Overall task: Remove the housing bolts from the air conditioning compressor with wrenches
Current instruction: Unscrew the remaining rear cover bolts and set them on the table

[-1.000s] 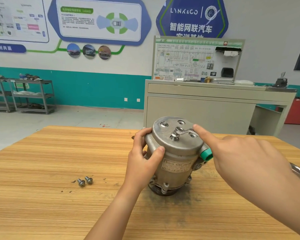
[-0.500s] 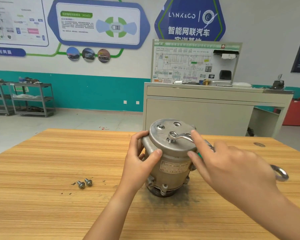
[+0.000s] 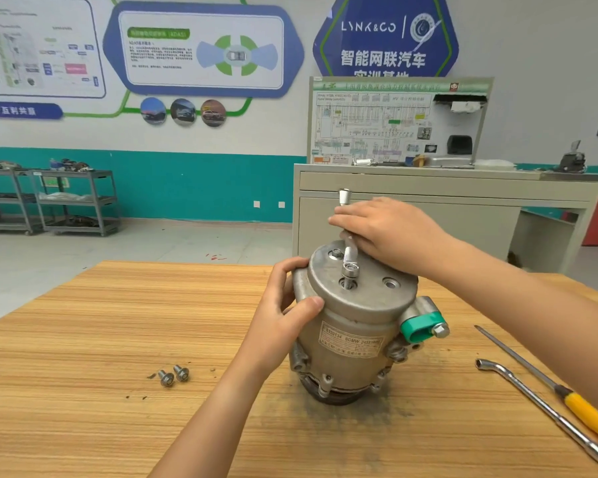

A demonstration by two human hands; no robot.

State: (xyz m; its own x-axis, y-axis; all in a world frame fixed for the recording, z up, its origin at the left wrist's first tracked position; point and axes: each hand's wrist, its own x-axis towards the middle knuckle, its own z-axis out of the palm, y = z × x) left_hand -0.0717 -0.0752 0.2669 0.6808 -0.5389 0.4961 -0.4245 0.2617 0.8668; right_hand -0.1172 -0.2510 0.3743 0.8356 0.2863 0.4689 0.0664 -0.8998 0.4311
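**Compressor** (image 3: pixel 353 326): stands on end on the worktop (image 3: pixel 83 374), flat cover upward.

**Left hand** (image 3: pixel 283 315): on the compressor's left side, fingers and thumb clamped on the cover's rim. Brace hard here, so the body does not turn with the tool.

**Right hand** (image 3: pixel 390 232): over the compressor's far edge, fingers closed round the handle of the wrench (image 3: pixel 349 250). The handle points away from you and the socket end sits on the bolt (image 3: pixel 348 281).

**Bolt**: on the compressor's cover, raised, with bare thread showing above its hole, so it is probably nearly free. Turn lightly and hold the socket square on the head. Be ready to lift the bolt out by hand before it tips and falls.

**Open hole** (image 3: pixel 389 282): on the cover, right of the bolt.

**Seated bolt** (image 3: pixel 335 252): on the cover, just behind the wrench's socket end. Likely your next one.

**Loose bolts** (image 3: pixel 173 374): two, left of the compressor and well apart from it. Lay the freed one with them.

**Spare wrench** (image 3: pixel 539 408) and **screwdriver** (image 3: pixel 567 395): right of the compressor, lying side by side.
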